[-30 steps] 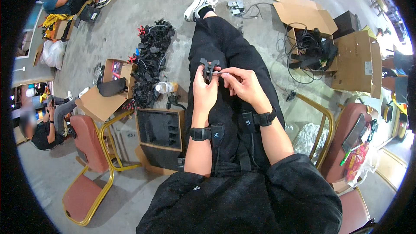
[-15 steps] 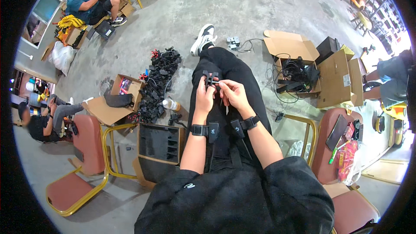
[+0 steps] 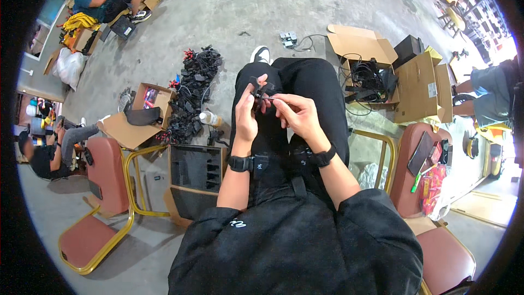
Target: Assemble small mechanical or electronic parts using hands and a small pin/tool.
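Above my lap, my left hand [image 3: 247, 120] holds a small black plastic part [image 3: 260, 90], its fingers and thumb around it. My right hand [image 3: 299, 116] is closed in a pinch on a thin metal rod-like tool [image 3: 269, 98], whose tip reaches the black part. Fingers hide much of both things, and their exact kinds cannot be made out. Each wrist wears a black strap with a small module; the left wristband [image 3: 240, 164] and the right wristband [image 3: 323, 157] rest above my black trousers.
On the left lie a heap of black devices and cables [image 3: 191, 95], a bottle [image 3: 210, 118] and a foam-lined box [image 3: 195, 167]. An open cardboard box of cables [image 3: 372, 79] stands to the right. Chairs [image 3: 417, 175] flank me. Other people [image 3: 98, 0] sit farther off.
My left hand has turned, its fingers straighter, tilting the black part. My right hand stays beside it with the thin tool. My legs have shifted and the view has moved slightly.
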`<action>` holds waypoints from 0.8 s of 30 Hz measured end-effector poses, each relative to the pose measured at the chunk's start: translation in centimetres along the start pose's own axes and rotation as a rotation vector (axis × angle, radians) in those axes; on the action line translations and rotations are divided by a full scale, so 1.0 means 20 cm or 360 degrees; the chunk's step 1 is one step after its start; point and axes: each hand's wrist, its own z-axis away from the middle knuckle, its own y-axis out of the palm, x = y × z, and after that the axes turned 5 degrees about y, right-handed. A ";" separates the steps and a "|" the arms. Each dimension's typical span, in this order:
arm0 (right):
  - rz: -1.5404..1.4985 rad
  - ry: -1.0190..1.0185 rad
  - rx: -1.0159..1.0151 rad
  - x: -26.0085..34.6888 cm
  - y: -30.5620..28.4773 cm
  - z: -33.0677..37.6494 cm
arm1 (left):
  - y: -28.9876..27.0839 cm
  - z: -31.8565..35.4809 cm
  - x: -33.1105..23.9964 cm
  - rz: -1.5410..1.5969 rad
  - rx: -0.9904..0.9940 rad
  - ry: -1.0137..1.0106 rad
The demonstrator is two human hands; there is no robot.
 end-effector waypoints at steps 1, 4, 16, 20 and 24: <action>0.0057 -0.0038 0.0026 0.03 -0.01 0.00 | -0.01 0.00 -0.02 0.0147 0.0048 -0.0035; 0.0141 0.0031 0.0097 0.20 -0.04 -0.04 | 0.00 -0.06 -0.09 0.0411 0.0143 -0.0051; 0.0246 -0.0513 0.0141 0.80 -0.10 -0.32 | 0.25 -0.58 -0.56 0.0098 -0.0040 0.0632; 0.0300 -0.0686 0.0106 0.93 -0.11 -0.45 | 0.28 -0.83 -0.58 0.0118 -0.0103 0.0840; 0.0246 -0.0792 0.0058 1.06 -0.14 -0.62 | 0.36 -1.04 -0.61 0.0368 -0.0086 0.0862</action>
